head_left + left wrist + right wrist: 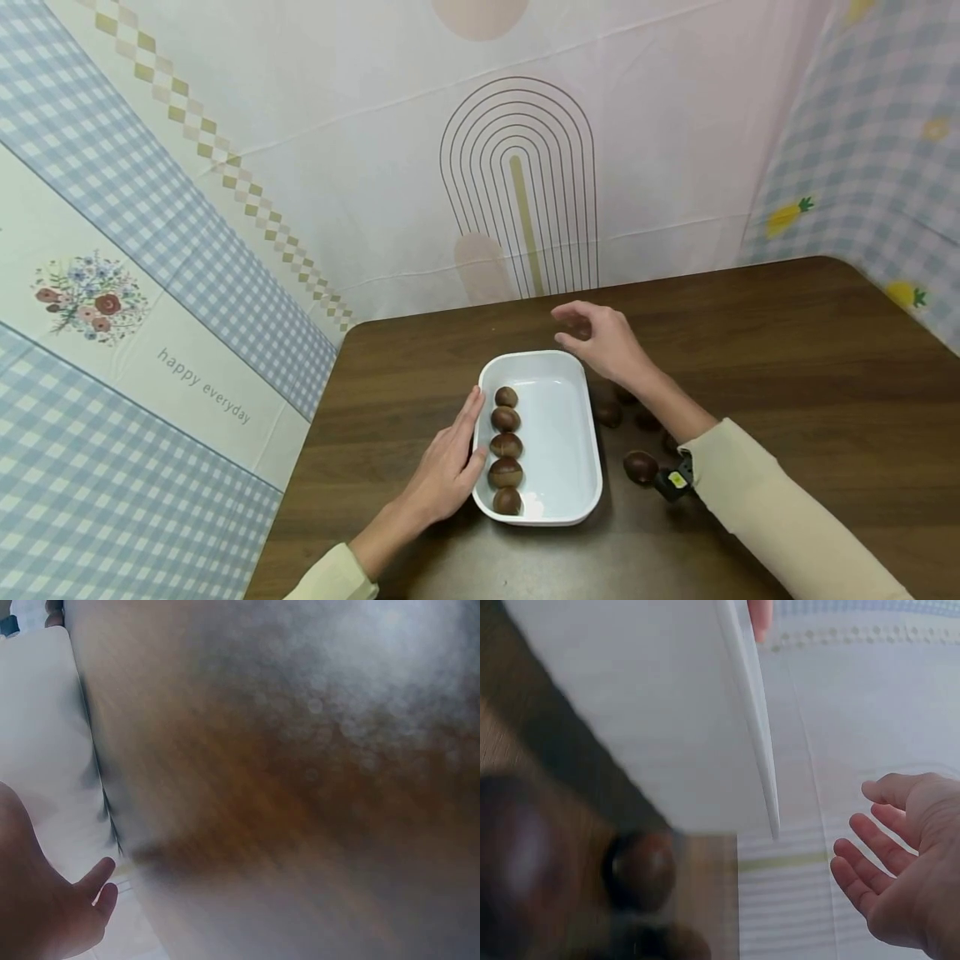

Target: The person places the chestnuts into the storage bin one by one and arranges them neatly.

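Observation:
A white rectangular dish (555,433) sits on the table with several brown chestnuts (506,447) lined up along its left inner side. My left hand (442,471) lies along the dish's left wall with straight fingers, touching the rim. Above the dish's far right corner, my right hand (603,337) is raised, its thumb and fingers spread apart in a loose curve. In the right wrist view that hand (907,862) holds nothing. A brown patch like a chestnut (581,329) shows between its fingers in the head view.
More loose chestnuts (640,467) lie on the dark wooden table (420,367) right of the dish, partly hidden under the right forearm. A patterned cloth wall (360,167) stands behind the table's far edge, with a checked cloth (187,275) on the left.

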The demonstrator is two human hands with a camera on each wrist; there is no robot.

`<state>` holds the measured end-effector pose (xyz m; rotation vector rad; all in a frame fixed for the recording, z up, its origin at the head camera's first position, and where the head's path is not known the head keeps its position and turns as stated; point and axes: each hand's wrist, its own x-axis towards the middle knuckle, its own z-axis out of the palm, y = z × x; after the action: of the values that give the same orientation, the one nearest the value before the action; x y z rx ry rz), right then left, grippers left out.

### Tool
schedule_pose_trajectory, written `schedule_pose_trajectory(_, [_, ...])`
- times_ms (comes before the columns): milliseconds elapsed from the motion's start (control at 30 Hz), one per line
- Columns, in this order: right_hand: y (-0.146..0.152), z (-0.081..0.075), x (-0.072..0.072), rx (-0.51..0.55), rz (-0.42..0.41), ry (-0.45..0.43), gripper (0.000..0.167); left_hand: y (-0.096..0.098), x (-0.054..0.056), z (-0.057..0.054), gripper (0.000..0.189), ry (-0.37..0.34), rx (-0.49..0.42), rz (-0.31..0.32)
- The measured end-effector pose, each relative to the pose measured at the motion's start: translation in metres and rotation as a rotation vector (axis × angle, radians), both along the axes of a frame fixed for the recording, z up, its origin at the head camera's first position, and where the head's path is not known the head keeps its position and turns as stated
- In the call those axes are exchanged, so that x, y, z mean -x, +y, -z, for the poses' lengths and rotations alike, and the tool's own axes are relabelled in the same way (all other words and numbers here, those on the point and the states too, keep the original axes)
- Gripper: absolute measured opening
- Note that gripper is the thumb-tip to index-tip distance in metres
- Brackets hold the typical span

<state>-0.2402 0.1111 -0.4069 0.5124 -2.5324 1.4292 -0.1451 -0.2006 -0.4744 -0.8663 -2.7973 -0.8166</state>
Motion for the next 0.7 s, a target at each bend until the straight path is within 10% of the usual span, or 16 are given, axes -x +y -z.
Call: schedule_pose_trajectory(700, [0.079, 0.035, -0.025, -0.152, -0.003, -0.099, 0.04, 0.0, 0.0, -0.001, 0.073, -0.002, 0.005, 0.004])
